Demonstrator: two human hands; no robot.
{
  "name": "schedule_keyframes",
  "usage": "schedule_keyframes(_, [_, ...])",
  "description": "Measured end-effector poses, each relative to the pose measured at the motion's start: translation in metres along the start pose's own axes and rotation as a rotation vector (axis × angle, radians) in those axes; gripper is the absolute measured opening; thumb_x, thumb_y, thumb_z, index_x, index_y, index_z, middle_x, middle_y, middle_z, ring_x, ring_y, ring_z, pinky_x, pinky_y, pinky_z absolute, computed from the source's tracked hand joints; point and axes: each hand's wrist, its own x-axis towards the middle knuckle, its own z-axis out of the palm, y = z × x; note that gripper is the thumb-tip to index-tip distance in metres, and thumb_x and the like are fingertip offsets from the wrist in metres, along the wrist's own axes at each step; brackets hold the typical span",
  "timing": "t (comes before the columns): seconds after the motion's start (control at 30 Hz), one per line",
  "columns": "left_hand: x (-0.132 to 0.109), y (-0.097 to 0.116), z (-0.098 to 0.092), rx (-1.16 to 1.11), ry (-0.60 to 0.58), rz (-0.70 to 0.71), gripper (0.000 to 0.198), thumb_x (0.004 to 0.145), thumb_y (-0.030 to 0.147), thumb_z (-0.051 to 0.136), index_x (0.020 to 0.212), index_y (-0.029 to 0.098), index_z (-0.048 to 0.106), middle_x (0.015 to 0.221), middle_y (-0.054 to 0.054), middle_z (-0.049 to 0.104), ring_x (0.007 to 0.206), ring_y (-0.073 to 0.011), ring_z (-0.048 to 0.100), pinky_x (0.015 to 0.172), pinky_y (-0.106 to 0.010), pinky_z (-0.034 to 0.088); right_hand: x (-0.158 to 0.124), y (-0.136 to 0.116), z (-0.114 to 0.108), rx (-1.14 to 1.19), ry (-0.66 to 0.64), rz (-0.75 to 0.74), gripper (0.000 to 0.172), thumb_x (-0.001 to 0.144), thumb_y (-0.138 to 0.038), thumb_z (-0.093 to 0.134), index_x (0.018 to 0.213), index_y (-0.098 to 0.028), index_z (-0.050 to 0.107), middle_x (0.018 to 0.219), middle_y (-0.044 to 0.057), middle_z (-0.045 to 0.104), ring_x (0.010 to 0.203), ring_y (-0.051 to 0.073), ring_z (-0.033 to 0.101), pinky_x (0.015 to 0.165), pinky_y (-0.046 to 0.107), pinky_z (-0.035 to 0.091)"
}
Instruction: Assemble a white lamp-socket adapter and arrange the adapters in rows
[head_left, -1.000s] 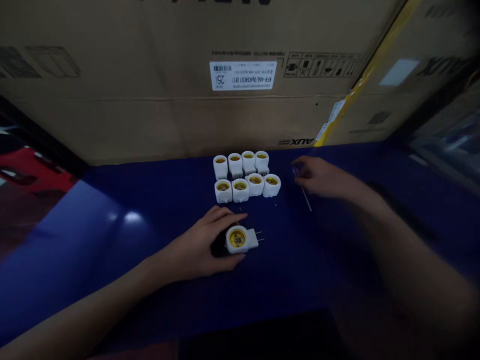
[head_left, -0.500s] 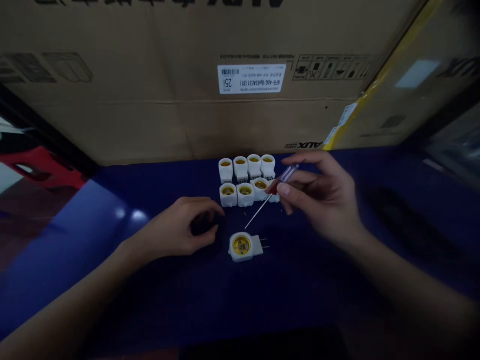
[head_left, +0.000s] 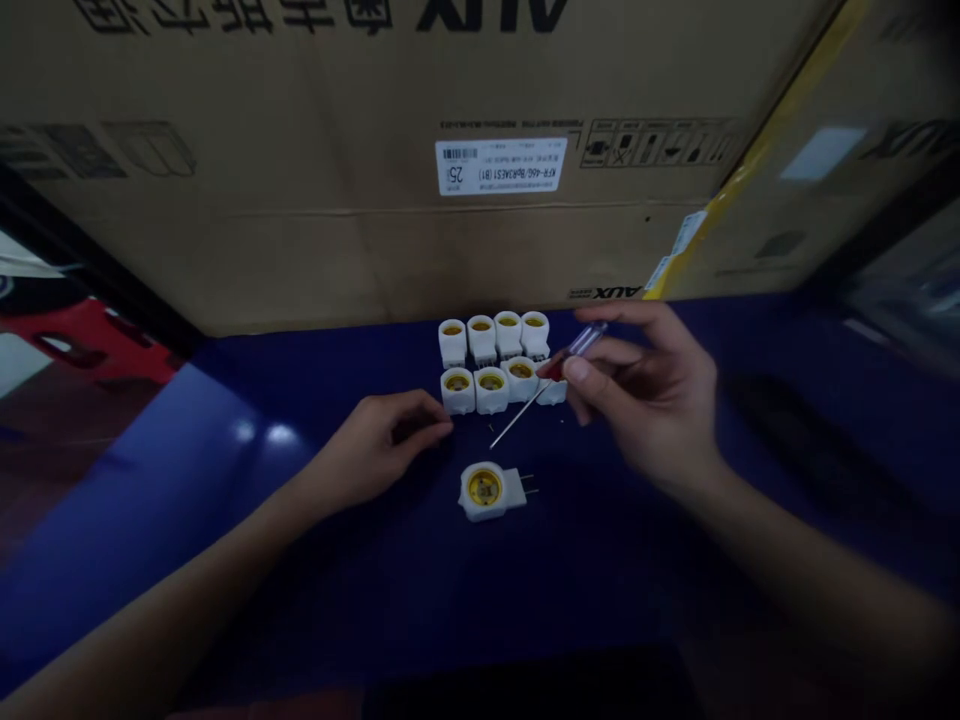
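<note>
1. My right hand point(head_left: 664, 405) grips screwdriver point(head_left: 587, 340), partly blocking one of eight grouped sockets point(head_left: 491, 388).
2. My left hand point(head_left: 367, 445): narrow, can't tell if holding anything.
3. Loose socket point(head_left: 484, 490) on bench point(head_left: 337, 600), near screwdriver tip.
4. Cardboard box point(head_left: 300, 240) behind.

Socket rows point(head_left: 491, 396), carton point(head_left: 300, 250) block far side; near tabletop point(head_left: 465, 595) passable.

Upside-down "AUX" point(head_left: 493, 14) marks the cardboard box point(head_left: 375, 175); its white label point(head_left: 501, 166) reads "KFR-46G/BpR3AES1 (B1)", "25".
</note>
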Motion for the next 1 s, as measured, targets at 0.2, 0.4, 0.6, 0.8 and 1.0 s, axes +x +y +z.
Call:
schedule_keyframes(0.2, [-0.009, 0.025, 0.005, -0.489, 0.073, -0.07, 0.018, 0.089, 0.033, 0.084, 0.094, 0.016, 0.079, 0.079, -0.004, 0.077, 0.065, -0.0133, 0.068, 0.059, -0.024, 0.056, -0.007, 0.0, 0.001, 0.085, -0.009, -0.026, 0.037, 0.092, -0.037, 0.085, 0.122, -0.029, 0.064, 0.085, 0.0, 0.079, 0.056, 0.016, 0.07, 0.044, 0.029, 0.054])
schedule_keyframes(0.4, [-0.011, 0.024, 0.011, -0.601, -0.012, -0.033, 0.01, 0.088, 0.026, 0.085, 0.096, 0.019, 0.086, 0.08, -0.002, 0.075, 0.063, -0.0092, 0.063, 0.061, -0.021, 0.055, -0.01, 0.0, 0.002, 0.106, 0.025, -0.052, 0.036, 0.094, -0.034, 0.082, 0.126, -0.032, 0.065, 0.086, 0.002, 0.079, 0.061, 0.019, 0.073, 0.04, 0.029, 0.05])
schedule_keyframes(0.6, [-0.013, 0.02, 0.014, -0.665, 0.009, 0.005, 0.011, 0.095, 0.027, 0.078, 0.097, 0.02, 0.087, 0.08, -0.003, 0.076, 0.069, -0.0109, 0.069, 0.067, -0.022, 0.059, -0.01, 0.002, 0.005, 0.121, 0.042, -0.045, 0.032, 0.095, -0.028, 0.081, 0.124, -0.032, 0.067, 0.088, 0.0, 0.08, 0.065, 0.019, 0.074, 0.039, 0.028, 0.046])
schedule_keyframes(0.8, [-0.013, 0.023, 0.018, -0.768, 0.128, -0.115, 0.022, 0.088, 0.029, 0.087, 0.106, 0.017, 0.084, 0.087, -0.008, 0.084, 0.077, -0.0182, 0.079, 0.074, -0.028, 0.066, -0.008, 0.006, 0.005, 0.112, 0.057, -0.007, 0.031, 0.095, -0.028, 0.08, 0.123, -0.031, 0.067, 0.084, -0.001, 0.078, 0.063, 0.017, 0.072, 0.04, 0.026, 0.046])
schedule_keyframes(1.0, [-0.014, 0.02, 0.02, -0.867, 0.12, -0.071, 0.017, 0.078, 0.026, 0.094, 0.082, 0.015, 0.082, 0.071, -0.005, 0.079, 0.064, -0.015, 0.076, 0.058, -0.021, 0.06, -0.009, 0.007, 0.006, 0.139, 0.06, -0.017, 0.033, 0.095, -0.025, 0.08, 0.123, -0.029, 0.064, 0.086, 0.001, 0.079, 0.06, 0.016, 0.069, 0.04, 0.025, 0.047])
